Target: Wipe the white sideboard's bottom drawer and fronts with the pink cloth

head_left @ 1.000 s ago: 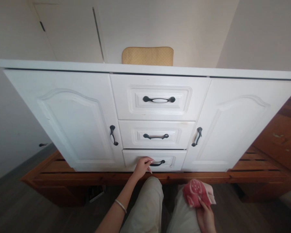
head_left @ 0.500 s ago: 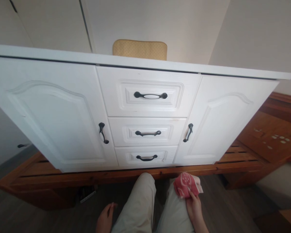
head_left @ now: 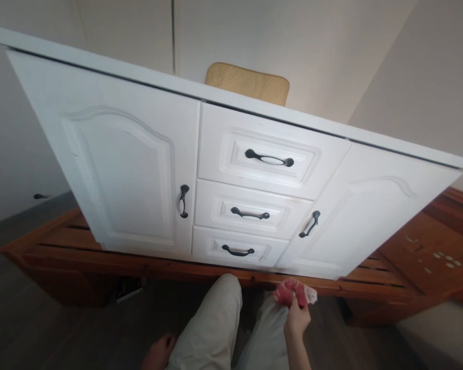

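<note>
Head view. Right hand [head_left: 297, 319] raised over the right knee, fingers pinched around a red cloth [head_left: 293, 293] with pale spots, bunched small; a paler edge sticks out at its right. Cloth sits just below the white cabinet [head_left: 123, 169], near the bottom drawer [head_left: 237, 247], not touching it. All three drawers closed. Left hand [head_left: 158, 352] low beside the left leg, partly cut off by the frame edge; loosely curled, its grip cannot be judged. Cloth's full pattern hidden in the folds.

The right hand [head_left: 296, 319] grips a red cloth [head_left: 293, 293] below the white cabinet [head_left: 131, 169].
</note>
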Available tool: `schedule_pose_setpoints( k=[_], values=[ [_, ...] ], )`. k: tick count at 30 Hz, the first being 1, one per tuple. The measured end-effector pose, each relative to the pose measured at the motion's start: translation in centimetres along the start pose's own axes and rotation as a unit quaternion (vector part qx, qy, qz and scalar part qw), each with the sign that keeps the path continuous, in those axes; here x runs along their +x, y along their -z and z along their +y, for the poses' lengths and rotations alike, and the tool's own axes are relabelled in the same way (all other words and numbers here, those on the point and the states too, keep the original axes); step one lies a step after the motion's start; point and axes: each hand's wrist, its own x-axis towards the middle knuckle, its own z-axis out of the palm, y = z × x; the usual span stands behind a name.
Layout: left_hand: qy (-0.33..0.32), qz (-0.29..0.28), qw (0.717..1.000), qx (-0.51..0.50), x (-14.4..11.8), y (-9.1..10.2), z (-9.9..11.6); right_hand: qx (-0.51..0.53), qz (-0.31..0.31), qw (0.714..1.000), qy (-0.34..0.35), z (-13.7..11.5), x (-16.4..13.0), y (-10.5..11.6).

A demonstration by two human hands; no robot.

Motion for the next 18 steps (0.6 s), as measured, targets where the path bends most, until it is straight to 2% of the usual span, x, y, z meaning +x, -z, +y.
schedule_pose_setpoints(
  k=[3,5,7,9,11,13,16,18],
  values=[
    [-0.01,-0.027,1.0,-0.002,-0.5,0.5,0.4,-0.054,0.034,0.996,0.066,-5.7,-0.8,-4.2],
    [0.0,-0.031,1.0,0.002,-0.8,0.8,0.7,-0.07,0.034,0.989,0.125,-9.2,-2.1,-7.3],
    [0.01,-0.028,1.0,0.002,-1.0,0.9,0.9,-0.077,0.033,0.98,0.179,-11.7,-4.5,-9.8],
    [0.014,-0.021,1.0,-0.001,-1.1,0.9,0.9,-0.076,0.008,0.972,0.223,-13.0,-7.7,-11.7],
    [0.014,-0.016,1.0,0.0,-1.0,0.8,0.8,-0.071,-0.063,0.963,0.253,-13.5,-11.6,-13.1],
    [0.012,-0.014,1.0,0.0,-0.9,0.7,0.7,-0.066,-0.168,0.944,0.276,-13.7,-15.7,-14.6],
    [0.008,-0.017,1.0,-0.001,-0.9,0.7,0.7,-0.044,-0.302,0.892,0.333,-14.1,-21.3,-17.3],
    [0.006,-0.019,1.0,0.004,-0.9,0.8,0.7,-0.038,-0.347,0.853,0.388,-14.2,-24.3,-19.1]
  ],
)
